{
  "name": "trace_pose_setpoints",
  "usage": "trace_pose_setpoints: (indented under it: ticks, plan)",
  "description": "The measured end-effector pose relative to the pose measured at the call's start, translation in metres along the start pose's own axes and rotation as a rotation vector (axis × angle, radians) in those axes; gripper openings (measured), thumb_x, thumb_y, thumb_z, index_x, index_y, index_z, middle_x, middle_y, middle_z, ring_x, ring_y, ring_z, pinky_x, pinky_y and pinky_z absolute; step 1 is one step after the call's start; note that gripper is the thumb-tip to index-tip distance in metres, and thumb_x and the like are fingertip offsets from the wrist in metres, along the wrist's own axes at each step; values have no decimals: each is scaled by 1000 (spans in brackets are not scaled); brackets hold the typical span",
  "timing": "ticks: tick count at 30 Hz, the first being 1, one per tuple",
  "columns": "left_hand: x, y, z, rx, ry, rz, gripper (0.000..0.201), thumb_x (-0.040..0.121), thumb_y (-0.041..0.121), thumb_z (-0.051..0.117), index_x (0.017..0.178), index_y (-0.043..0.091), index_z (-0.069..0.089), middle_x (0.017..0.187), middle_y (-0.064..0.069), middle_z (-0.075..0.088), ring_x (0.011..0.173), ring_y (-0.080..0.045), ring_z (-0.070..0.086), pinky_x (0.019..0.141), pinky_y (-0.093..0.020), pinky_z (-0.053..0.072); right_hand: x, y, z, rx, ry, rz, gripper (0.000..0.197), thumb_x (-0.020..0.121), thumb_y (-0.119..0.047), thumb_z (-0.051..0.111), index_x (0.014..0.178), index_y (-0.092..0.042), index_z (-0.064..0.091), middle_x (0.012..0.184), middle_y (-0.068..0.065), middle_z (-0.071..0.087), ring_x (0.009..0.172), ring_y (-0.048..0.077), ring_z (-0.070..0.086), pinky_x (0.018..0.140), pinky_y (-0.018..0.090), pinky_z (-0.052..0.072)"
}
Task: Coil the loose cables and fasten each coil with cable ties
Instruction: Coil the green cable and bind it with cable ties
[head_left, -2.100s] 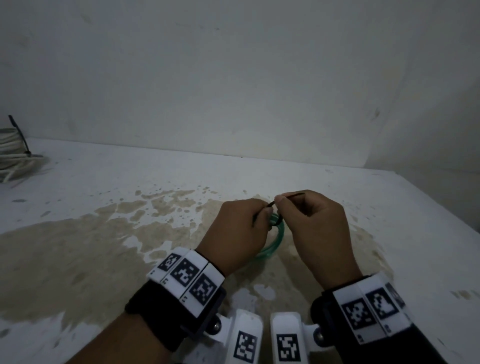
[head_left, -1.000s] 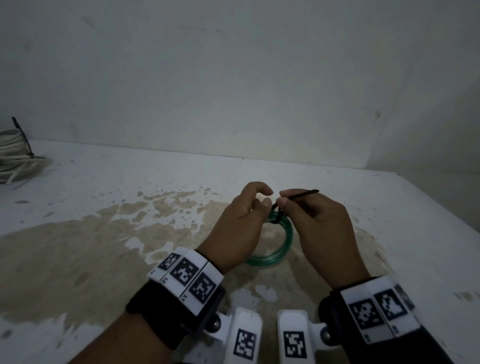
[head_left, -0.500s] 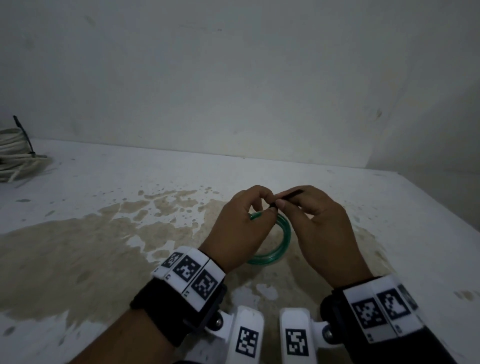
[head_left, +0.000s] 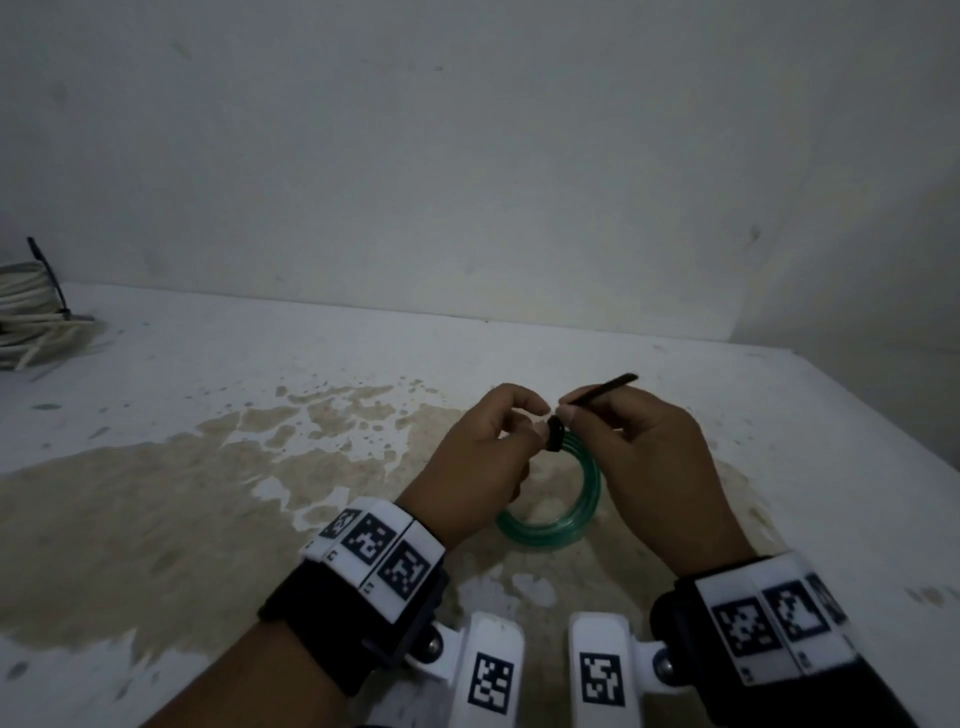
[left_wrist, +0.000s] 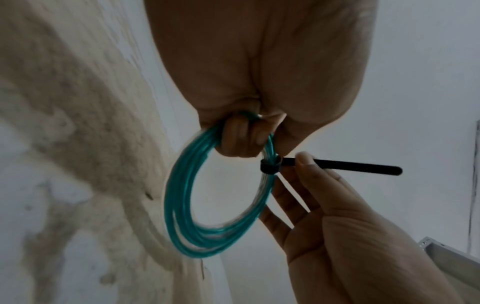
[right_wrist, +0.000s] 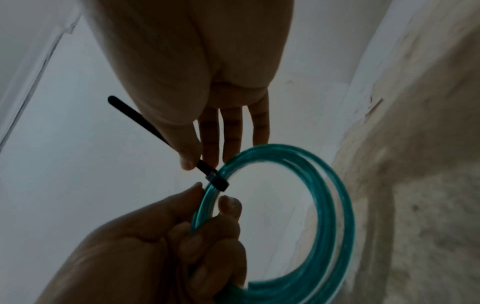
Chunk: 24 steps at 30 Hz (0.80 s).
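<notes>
Tie tail (head_left: 602, 391) pulled farther out; green coil (head_left: 561, 519) between hands.

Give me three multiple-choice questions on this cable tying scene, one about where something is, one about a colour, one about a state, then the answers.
1. Where does the white cable bundle lie?
A. far left of the table, by the wall
B. between the hands
C. far right corner

2. What colour is the cable coil held in the hands?
A. red
B. green
C. yellow

3. How is the black cable tie?
A. lying loose on the table
B. looped round the coil, tail sticking out
C. tail cut off

Answers: 1 A, it sits at the head view's left edge. 2 B, its loops are teal green. 3 B, the right hand pinches the tail while the left hand grips the coil.
</notes>
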<state>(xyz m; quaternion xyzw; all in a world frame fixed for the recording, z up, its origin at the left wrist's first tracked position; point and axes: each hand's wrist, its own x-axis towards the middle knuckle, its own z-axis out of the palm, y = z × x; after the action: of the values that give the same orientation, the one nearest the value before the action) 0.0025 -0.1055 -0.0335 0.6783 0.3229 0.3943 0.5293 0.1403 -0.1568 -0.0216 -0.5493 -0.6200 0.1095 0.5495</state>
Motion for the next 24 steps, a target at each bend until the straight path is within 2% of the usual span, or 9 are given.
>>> trace_pose_setpoints:
  ticks: [2,4,8,11,13,15,18,21,24]
  plan:
    - [0,0,1,-33,6,-44,11,98,11,47,89,6,50,60,-2,45,44,-12,35,45,-25,30,0,-1,-1,-43,28,-57,16,84,-7,67,81,-22,70,81,-17,66,81,-4,61,71,4,43]
    - [0,-1,1,-8,40,-42,16,98,11,44,84,5,47,55,-4,39,43,-13,33,44,-25,29,-1,-2,1,-70,31,-116,18,83,-4,68,81,-22,69,82,-19,64,82,-5,60,72,3,42]
    - [0,-2,1,34,36,-28,16,100,14,42,86,7,44,60,-5,39,44,-13,31,44,-24,28,-2,-1,1,-56,17,-104,17,83,-6,68,81,-22,70,81,-19,65,82,-5,61,75,5,43]
    - [-2,0,2,42,-29,-4,3,99,19,45,97,20,48,72,-2,46,47,-12,36,44,-24,31,-1,-1,0,-14,20,-40,13,84,-9,68,83,-20,73,81,-15,69,80,-1,63,76,11,47]
    - [-3,2,3,128,-36,40,3,98,23,48,99,25,50,77,-1,50,49,-13,40,44,-22,36,-1,-2,-1,-32,6,-40,10,85,-11,67,87,-16,75,83,-10,71,81,1,64,76,15,49]
    - [-5,2,3,171,-15,75,3,97,22,49,98,23,52,79,-4,53,49,-14,42,43,-21,37,-1,-2,0,-58,-5,-71,9,86,-12,66,87,-15,75,84,-8,71,82,1,63,76,15,48]
    - [-5,4,3,263,-3,121,3,97,19,49,97,17,51,84,-14,58,43,-8,39,43,-17,33,-1,-3,1,-83,34,-158,13,85,-16,62,84,-11,74,81,-4,70,80,2,62,75,14,47]
    - [-6,5,6,304,-17,144,5,97,20,49,97,15,48,83,-18,58,41,-7,36,43,-18,31,-1,-6,-2,-110,68,-215,13,86,-14,62,84,-10,74,81,-4,69,80,2,62,76,12,45]
    - [-6,3,6,262,-7,125,3,97,20,50,94,19,48,82,-12,56,41,-7,38,42,-18,32,1,-9,-3,16,48,-58,9,86,-10,66,83,-15,73,84,-9,70,82,-1,63,74,10,45]
